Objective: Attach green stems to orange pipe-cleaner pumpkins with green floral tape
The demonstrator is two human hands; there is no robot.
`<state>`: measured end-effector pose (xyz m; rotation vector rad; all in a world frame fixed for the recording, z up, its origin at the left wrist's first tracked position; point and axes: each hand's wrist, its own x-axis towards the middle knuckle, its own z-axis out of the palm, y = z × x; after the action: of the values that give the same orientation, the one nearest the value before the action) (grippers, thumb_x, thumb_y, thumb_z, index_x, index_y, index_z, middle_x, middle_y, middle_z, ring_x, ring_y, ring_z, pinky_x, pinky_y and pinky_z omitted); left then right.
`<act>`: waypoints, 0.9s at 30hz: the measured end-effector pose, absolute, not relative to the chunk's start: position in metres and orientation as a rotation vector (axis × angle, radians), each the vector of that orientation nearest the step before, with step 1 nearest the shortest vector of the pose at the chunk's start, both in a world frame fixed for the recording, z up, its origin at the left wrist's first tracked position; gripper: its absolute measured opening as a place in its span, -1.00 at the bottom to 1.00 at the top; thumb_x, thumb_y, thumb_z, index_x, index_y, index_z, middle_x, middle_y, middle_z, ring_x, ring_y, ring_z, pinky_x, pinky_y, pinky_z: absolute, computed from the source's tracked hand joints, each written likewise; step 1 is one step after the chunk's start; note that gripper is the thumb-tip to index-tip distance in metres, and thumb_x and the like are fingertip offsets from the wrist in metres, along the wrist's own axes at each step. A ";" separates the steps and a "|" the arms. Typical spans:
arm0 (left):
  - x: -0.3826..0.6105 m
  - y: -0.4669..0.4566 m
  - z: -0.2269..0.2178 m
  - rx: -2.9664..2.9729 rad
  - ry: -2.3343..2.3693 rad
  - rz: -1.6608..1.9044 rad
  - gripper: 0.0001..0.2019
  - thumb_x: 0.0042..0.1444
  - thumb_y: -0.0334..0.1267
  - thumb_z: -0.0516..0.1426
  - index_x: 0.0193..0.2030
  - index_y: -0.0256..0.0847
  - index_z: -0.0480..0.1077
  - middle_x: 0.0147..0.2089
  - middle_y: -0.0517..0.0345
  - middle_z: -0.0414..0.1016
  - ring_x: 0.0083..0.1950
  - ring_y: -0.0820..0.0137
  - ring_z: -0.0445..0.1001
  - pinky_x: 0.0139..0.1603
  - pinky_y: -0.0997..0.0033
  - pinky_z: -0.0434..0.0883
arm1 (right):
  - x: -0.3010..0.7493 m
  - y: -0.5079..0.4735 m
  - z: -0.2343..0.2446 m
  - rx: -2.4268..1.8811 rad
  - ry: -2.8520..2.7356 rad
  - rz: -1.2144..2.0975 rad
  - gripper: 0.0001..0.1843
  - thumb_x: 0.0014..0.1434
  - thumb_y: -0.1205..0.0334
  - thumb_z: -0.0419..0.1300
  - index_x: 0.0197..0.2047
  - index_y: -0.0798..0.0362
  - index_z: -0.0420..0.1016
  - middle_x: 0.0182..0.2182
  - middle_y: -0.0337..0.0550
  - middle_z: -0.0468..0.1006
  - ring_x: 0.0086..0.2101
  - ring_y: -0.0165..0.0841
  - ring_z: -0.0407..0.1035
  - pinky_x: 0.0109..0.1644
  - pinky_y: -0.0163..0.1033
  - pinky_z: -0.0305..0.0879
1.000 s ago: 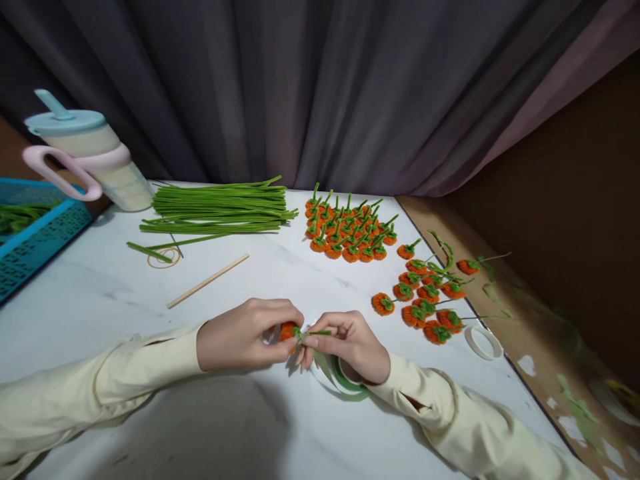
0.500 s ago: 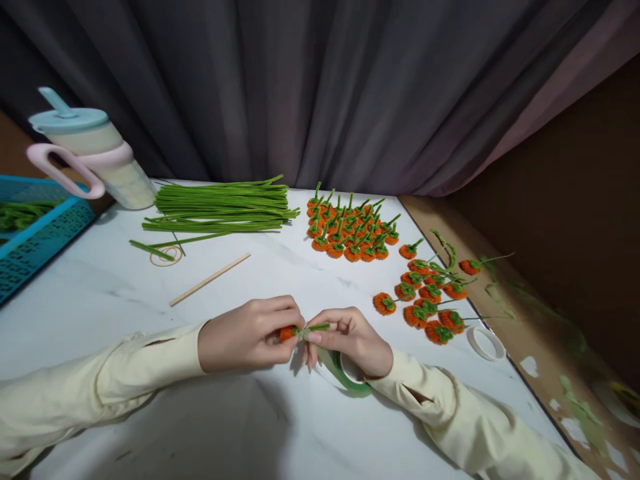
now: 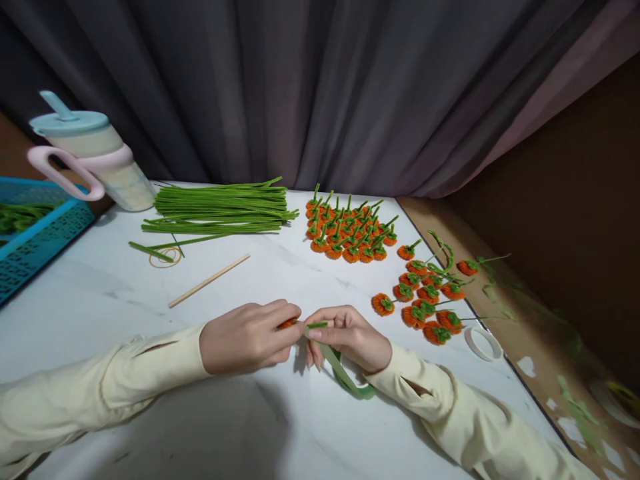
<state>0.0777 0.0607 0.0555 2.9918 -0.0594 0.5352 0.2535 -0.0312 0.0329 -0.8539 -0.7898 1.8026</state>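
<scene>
My left hand (image 3: pixel 250 339) is closed around a small orange pipe-cleaner persimmon (image 3: pixel 287 324), mostly covered by its fingers. A short green stem (image 3: pixel 318 325) points right from it. My right hand (image 3: pixel 353 339) pinches the stem's base and the end of a green floral tape (image 3: pixel 334 363) between thumb and fingertips. From there the tape runs down to its roll (image 3: pixel 363 390), partly hidden under the right wrist. Both hands are held close together just above the table, their fingertips nearly touching.
Green pipe cleaners (image 3: pixel 220 208) lie piled at the back, near a tumbler (image 3: pixel 120 167) and a blue basket (image 3: pixel 50 240). A wooden stick (image 3: pixel 209 281) lies in front. Finished persimmons (image 3: pixel 350 233) stand in rows; others (image 3: pixel 425 293) lie right, beside a white tape ring (image 3: pixel 483 344).
The left hand has rolled slightly, its fingers now covering more of the persimmon. The tape strip below the right hand has shifted and shows more clearly. The right hand stays almost in place.
</scene>
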 end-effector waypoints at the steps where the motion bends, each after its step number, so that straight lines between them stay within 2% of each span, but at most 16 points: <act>1: 0.078 0.061 0.057 2.904 -0.021 0.518 -0.81 0.08 -0.46 -0.06 -0.30 -0.30 0.36 -0.32 0.01 0.39 -0.37 0.42 0.33 -0.46 0.53 0.27 | 0.254 -0.031 0.032 -0.848 -0.793 1.802 -0.79 -0.01 0.25 0.29 -0.35 0.23 0.45 -0.67 -0.18 0.50 -0.58 -0.38 0.42 -0.37 -0.23 0.36; 4: 0.081 0.066 0.061 2.554 0.156 0.390 -0.85 -0.01 -0.47 -0.02 -0.36 -0.29 0.35 -0.36 0.10 0.36 -0.41 0.50 0.31 -0.39 0.57 0.30 | 0.254 -0.032 0.031 -0.868 -0.838 1.783 -0.76 0.02 0.20 0.27 -0.32 0.21 0.41 -0.67 -0.21 0.47 -0.58 -0.39 0.41 -0.38 -0.25 0.35; 7: 0.085 0.071 0.062 2.110 0.390 0.082 -0.90 -0.11 -0.41 0.03 -0.41 -0.27 0.33 -0.48 0.21 0.32 -0.52 0.54 0.30 -0.52 0.60 0.29 | 0.250 -0.036 0.030 -0.960 -0.906 1.719 -0.70 0.01 0.17 0.27 -0.25 0.15 0.33 -0.58 -0.23 0.48 -0.54 -0.41 0.41 -0.44 -0.32 0.31; 11: 0.088 0.074 0.058 1.540 0.557 -0.250 -0.87 -0.14 -0.30 0.05 -0.39 -0.27 0.29 -0.59 0.29 0.32 -0.67 0.54 0.29 -0.68 0.59 0.29 | 0.243 -0.043 0.031 -1.174 -1.178 1.454 -0.61 -0.09 0.23 0.33 -0.23 0.08 0.26 -0.41 -0.24 0.45 -0.47 -0.51 0.33 -0.46 -0.43 0.22; 16: 0.092 0.074 0.058 1.393 0.546 -0.299 -0.89 -0.17 -0.29 0.07 -0.48 -0.30 0.29 -0.63 0.28 0.36 -0.71 0.58 0.29 -0.74 0.66 0.21 | 0.240 -0.046 0.033 -1.394 -1.476 1.178 -0.81 0.00 0.27 0.22 -0.29 0.10 0.33 -0.52 -0.32 0.36 -0.65 -0.63 0.06 -0.62 -0.49 0.03; 18: 0.093 0.074 0.060 1.396 0.559 -0.295 -0.89 -0.18 -0.30 0.07 -0.48 -0.31 0.30 -0.64 0.29 0.35 -0.73 0.60 0.27 -0.75 0.67 0.20 | 0.241 -0.045 0.031 -1.398 -1.443 1.215 -0.83 0.05 0.23 0.19 -0.30 0.11 0.33 -0.57 -0.32 0.35 -0.67 -0.62 0.10 -0.65 -0.49 0.05; 22: 0.092 0.072 0.060 1.421 0.569 -0.289 -0.88 -0.17 -0.31 0.07 -0.45 -0.31 0.31 -0.64 0.30 0.35 -0.72 0.61 0.26 -0.73 0.67 0.22 | 0.242 -0.045 0.028 -1.295 -1.261 1.399 -0.77 0.08 0.13 0.18 -0.28 0.11 0.31 -0.59 -0.30 0.39 -0.68 -0.57 0.21 -0.66 -0.47 0.19; 27: 0.088 0.070 0.058 1.489 0.584 -0.271 -0.89 -0.13 -0.32 0.06 -0.42 -0.29 0.31 -0.60 0.29 0.35 -0.67 0.58 0.29 -0.71 0.66 0.24 | 0.241 -0.044 0.028 -1.197 -1.130 1.471 -0.74 0.04 0.13 0.24 -0.30 0.12 0.32 -0.56 -0.27 0.40 -0.62 -0.54 0.30 -0.66 -0.49 0.26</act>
<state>0.0885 0.0700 0.0578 1.4889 0.5841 -0.2707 0.2414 -0.0438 0.0278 -1.1966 -1.1297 1.4708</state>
